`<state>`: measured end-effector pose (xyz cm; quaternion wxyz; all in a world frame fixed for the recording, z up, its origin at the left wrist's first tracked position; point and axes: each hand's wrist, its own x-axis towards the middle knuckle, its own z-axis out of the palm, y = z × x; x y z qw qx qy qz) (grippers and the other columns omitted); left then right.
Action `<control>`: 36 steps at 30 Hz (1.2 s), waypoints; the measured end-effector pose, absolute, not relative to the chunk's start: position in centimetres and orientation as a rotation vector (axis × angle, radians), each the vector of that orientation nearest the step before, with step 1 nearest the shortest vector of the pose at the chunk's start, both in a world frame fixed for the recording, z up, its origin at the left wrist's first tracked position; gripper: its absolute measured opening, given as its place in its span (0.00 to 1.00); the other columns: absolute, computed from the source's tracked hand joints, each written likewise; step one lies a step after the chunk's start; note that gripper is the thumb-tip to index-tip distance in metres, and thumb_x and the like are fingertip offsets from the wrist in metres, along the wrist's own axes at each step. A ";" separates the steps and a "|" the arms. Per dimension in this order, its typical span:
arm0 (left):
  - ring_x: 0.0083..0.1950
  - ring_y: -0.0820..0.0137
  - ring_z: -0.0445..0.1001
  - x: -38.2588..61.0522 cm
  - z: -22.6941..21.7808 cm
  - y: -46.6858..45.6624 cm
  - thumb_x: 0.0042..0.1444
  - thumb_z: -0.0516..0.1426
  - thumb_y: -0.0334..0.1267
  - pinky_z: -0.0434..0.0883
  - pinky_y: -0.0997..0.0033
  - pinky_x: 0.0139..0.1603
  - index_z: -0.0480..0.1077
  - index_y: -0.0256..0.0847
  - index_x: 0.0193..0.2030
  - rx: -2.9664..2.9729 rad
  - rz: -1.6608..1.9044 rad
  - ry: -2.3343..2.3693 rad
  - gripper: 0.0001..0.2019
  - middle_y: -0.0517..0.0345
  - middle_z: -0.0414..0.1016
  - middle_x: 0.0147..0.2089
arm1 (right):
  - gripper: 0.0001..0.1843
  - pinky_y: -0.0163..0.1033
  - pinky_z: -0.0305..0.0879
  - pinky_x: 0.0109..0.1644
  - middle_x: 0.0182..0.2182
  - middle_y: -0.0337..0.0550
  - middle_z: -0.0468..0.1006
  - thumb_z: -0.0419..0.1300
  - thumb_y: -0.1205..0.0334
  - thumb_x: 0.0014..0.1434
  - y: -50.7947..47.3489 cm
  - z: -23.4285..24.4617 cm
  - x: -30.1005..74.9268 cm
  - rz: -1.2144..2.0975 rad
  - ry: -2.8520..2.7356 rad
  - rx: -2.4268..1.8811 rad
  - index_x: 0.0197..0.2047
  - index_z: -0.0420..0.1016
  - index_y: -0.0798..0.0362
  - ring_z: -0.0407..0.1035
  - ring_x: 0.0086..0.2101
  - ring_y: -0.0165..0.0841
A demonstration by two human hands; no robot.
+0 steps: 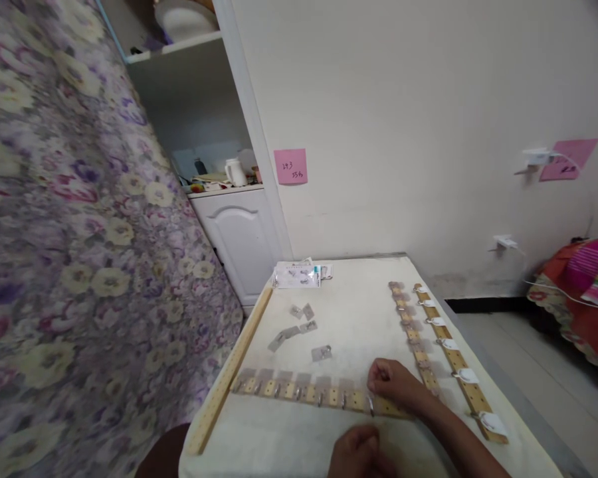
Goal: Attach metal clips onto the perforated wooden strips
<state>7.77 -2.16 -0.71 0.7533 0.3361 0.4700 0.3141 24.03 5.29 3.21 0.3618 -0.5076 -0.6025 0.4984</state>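
Note:
My right hand, its fingers curled together, hovers over or touches the right part of a wooden strip with holes. Clear plastic pieces with metal hooks sit in a row along that strip, and a metal hook shows just below my right fingers. Whatever lies inside those fingers is hidden. Closer to me, my left hand is curled closed at the front of the table, and I cannot see what it holds, if anything. Several loose clear hook pieces lie flat on the white tabletop.
Flat hook packets lie at the back left. A bare wooden strip runs along the left edge. To the right are a strip with clear pieces and a strip with white hooks. A floral curtain hangs at left.

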 end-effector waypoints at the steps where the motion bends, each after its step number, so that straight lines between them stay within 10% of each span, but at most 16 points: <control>1: 0.15 0.74 0.65 8.1 -0.2 -1.9 0.32 0.63 0.56 0.51 0.77 0.18 0.63 0.38 0.37 0.690 0.693 1.011 0.29 0.59 0.73 0.19 | 0.02 0.32 0.51 0.25 0.17 0.32 0.66 0.58 0.68 0.41 5.3 3.2 24.0 1.272 -1.558 -1.316 0.24 0.68 0.54 0.57 0.21 0.26; 36: 0.14 0.78 0.63 11.2 2.8 -1.0 0.55 0.48 0.37 0.53 0.79 0.19 0.61 0.38 0.28 0.350 0.816 1.124 0.08 0.62 0.67 0.15 | 0.03 0.32 0.54 0.26 0.18 0.33 0.68 0.58 0.68 0.40 5.7 2.3 24.3 1.089 -1.738 -1.534 0.23 0.67 0.53 0.60 0.22 0.27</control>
